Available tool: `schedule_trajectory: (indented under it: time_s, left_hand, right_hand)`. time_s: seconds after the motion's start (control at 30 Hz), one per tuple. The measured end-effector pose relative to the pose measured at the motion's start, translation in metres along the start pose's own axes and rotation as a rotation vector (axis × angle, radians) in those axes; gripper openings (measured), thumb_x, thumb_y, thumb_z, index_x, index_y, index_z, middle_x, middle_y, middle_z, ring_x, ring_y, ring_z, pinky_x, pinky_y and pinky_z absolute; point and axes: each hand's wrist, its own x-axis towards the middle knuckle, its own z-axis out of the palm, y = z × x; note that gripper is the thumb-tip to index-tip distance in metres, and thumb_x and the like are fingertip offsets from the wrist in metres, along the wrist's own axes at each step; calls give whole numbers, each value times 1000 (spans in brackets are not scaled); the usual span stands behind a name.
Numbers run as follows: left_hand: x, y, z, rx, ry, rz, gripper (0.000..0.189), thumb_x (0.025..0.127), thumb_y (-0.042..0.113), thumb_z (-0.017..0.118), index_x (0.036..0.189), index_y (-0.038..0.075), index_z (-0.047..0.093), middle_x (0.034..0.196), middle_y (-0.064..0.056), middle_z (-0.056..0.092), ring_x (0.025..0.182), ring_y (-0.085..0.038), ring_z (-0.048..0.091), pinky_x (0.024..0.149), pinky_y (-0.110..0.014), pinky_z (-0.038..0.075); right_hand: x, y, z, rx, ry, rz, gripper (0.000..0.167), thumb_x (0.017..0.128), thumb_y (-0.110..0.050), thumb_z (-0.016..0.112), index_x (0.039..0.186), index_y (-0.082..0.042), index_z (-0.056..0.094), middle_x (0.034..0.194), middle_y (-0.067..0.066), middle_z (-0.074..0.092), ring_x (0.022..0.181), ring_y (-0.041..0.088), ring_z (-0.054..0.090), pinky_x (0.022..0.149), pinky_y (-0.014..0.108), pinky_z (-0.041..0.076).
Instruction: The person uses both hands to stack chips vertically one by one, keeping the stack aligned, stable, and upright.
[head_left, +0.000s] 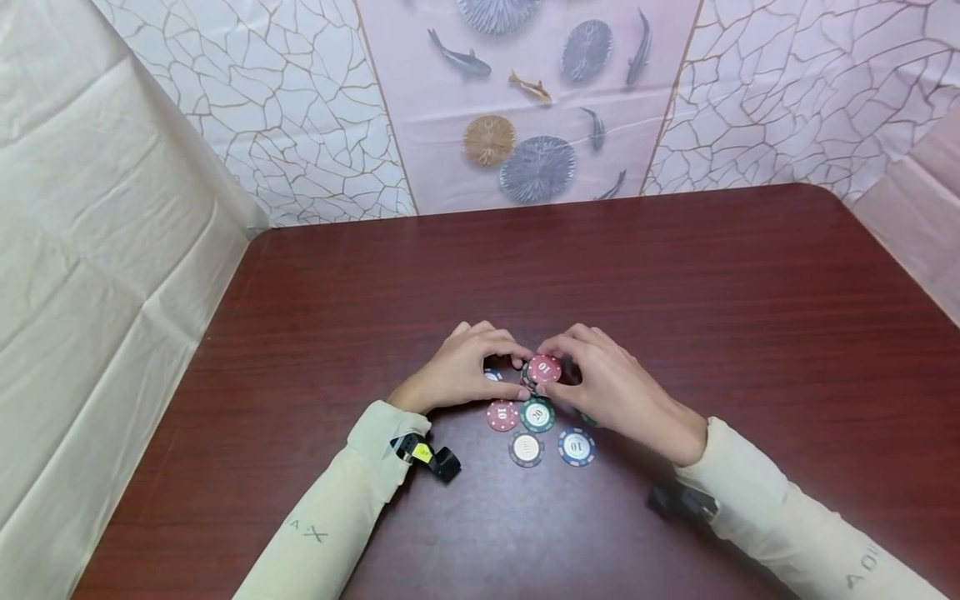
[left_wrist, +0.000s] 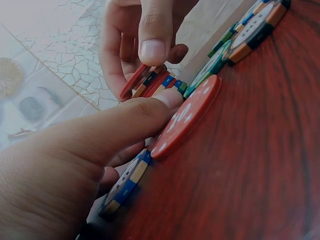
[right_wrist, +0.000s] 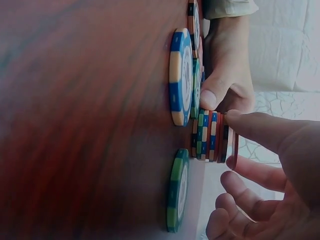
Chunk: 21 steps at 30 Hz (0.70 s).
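My right hand [head_left: 618, 392] pinches a red poker chip [head_left: 543, 368] marked 10 between thumb and fingers. The chip is tilted at the top of a short stack of mixed-colour poker chips [right_wrist: 212, 135]; one edge looks close to or touching it. My left hand [head_left: 472, 367] curls round the stack from the left, thumb on the near side, index finger on the far side. In front of the stack lie another red chip [head_left: 502, 415] and a green chip [head_left: 537, 414]. A blue chip [head_left: 492, 374] is partly hidden within the left hand's curve.
Nearer me, a dark-edged white chip [head_left: 527, 448] and a blue chip marked 10 [head_left: 576, 447] lie flat. Another green chip [right_wrist: 177, 190] sits beside the stack, mostly under the right hand. The dark red wooden table [head_left: 375, 283] meets patterned cloth at its far edge.
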Motion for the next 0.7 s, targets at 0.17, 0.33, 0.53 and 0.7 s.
schedule_trajectory:
  time_s: [0.17, 0.33, 0.53, 0.7]
  left_hand:
    - [0, 0, 0, 2, 4, 3, 41, 86, 48, 87, 122, 31, 78, 99, 22, 65, 100, -4, 50, 87, -35, 33]
    - [0, -1, 0, 2, 8, 10, 42, 86, 49, 86, 123, 31, 78, 98, 23, 64, 99, -3, 50, 86, -34, 33]
    - [-1, -1, 0, 10, 6, 12, 43, 86, 49, 86, 124, 31, 78, 99, 23, 65, 100, -3, 51, 86, -34, 33]
    - [0, 0, 0, 8, 6, 10, 42, 86, 49, 86, 124, 33, 78, 100, 23, 65, 100, -3, 50, 86, -34, 33]
  right_hand:
    - [2, 1, 1, 8, -20, 3, 35, 86, -17, 85, 120, -10, 75, 103, 2, 64, 94, 21, 56, 77, 38, 47]
    - [2, -1, 1, -5, -33, 45, 37, 87, -25, 87, 120, -11, 75, 105, 3, 65, 99, 23, 58, 78, 42, 50]
    - [3, -4, 1, -28, -47, 87, 38, 88, -33, 88, 117, -13, 75, 108, 3, 66, 103, 24, 58, 76, 46, 50]
    - [4, -4, 1, -33, -51, 91, 36, 87, -33, 88, 116, -15, 75, 108, 2, 66, 104, 24, 58, 75, 46, 50]
